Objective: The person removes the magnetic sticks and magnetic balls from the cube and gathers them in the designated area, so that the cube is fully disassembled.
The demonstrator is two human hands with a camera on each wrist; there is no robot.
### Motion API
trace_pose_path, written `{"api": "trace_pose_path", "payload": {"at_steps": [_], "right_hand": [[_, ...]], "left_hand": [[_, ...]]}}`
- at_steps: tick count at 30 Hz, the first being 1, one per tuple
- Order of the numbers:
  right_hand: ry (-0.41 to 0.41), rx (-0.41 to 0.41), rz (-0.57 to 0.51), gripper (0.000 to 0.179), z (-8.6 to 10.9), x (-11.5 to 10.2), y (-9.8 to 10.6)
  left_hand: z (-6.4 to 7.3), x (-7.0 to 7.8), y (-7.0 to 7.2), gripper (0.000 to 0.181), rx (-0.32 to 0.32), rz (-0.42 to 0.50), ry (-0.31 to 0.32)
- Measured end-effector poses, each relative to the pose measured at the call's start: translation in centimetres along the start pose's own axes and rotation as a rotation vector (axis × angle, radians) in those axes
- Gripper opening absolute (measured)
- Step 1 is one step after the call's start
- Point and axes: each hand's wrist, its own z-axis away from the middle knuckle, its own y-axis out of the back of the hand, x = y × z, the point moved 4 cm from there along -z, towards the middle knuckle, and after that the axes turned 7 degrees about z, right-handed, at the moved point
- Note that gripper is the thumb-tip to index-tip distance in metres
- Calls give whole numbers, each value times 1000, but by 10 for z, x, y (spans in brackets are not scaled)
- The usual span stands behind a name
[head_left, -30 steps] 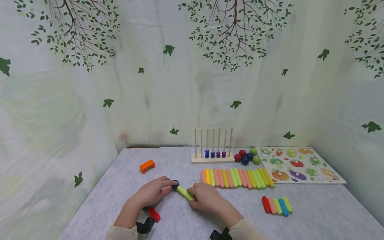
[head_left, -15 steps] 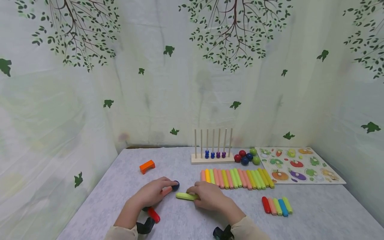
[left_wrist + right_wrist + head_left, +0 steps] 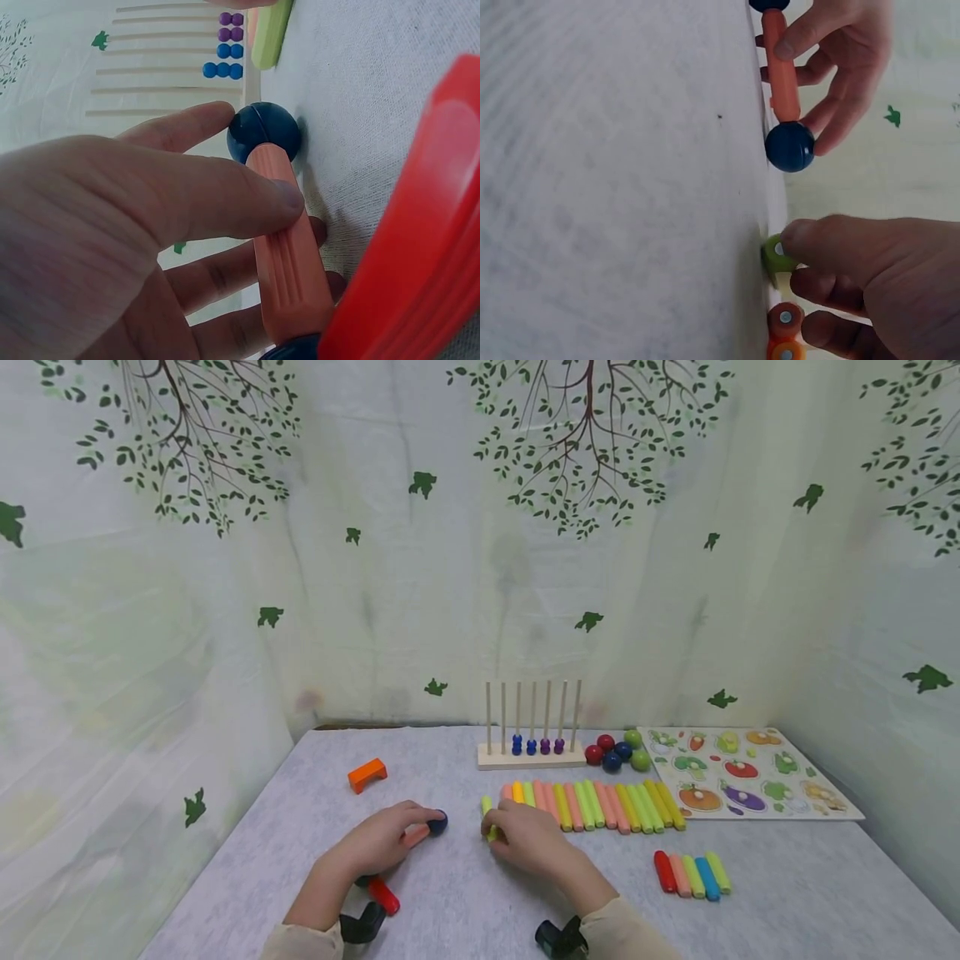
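My left hand (image 3: 384,838) grips a salmon-pink magnetic rod (image 3: 289,262) between thumb and fingers. A dark blue ball (image 3: 262,132) sits on the rod's far end, my index fingertip touching it. At the near end is another dark ball (image 3: 294,349), mostly cut off, with a red rod (image 3: 384,896) angling away from it. With thumb and fingers, my right hand (image 3: 534,837) pinches a light green rod (image 3: 486,805). This rod lies just left of a row of coloured rods (image 3: 592,807), pointing the same way; the hand partly covers it.
Behind the row stands a peg frame (image 3: 531,758) with blue and purple beads. Red, blue and green balls (image 3: 618,752) cluster beside it, then a vegetable picture board (image 3: 757,777). Several rods (image 3: 693,877) lie front right. An orange arch block (image 3: 367,775) is back left.
My right hand has turned the light green rod away from the blue ball and moved it back beside the left end of the row. My left hand has stayed in place.
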Motion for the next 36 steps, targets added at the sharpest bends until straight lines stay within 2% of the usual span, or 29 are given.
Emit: {"api": "trace_pose_path", "payload": {"at_steps": [7,10,12,15,17,20,25,30,32,34,36], "right_hand": [[-22,122,17,20,0,6,1],[-27,143,12,22,1,9,1],[-33,144,8,23,1,11,1],[-42,138,1,23,0,14,0],[-42,135,-7,24,0,14,1],[-49,118,-10,25,-1,15,1],[-37,57,-29,30,-2,7,2],[44,-48,-124,34,-3,-13,1],[83,-80,-117,34,-2,-21,0],[102,-107,-98,34,0,-25,-2],[102,-128,-81,32,2,-25,-5]], "left_hand": [[0,-1,-1,33,-5,-4,-12],[1,-4,-1,38,-19,14,16],[2,-7,0,43,-29,39,62],[5,-14,5,47,-43,65,165],[8,-17,9,43,-52,61,232],[9,-20,11,29,-79,31,264],[7,-20,5,21,-127,51,207],[3,-11,-1,17,-166,55,88],[1,-6,-5,15,-172,45,44],[0,-2,-7,15,-169,53,28],[0,-1,-6,14,-158,50,50]]}}
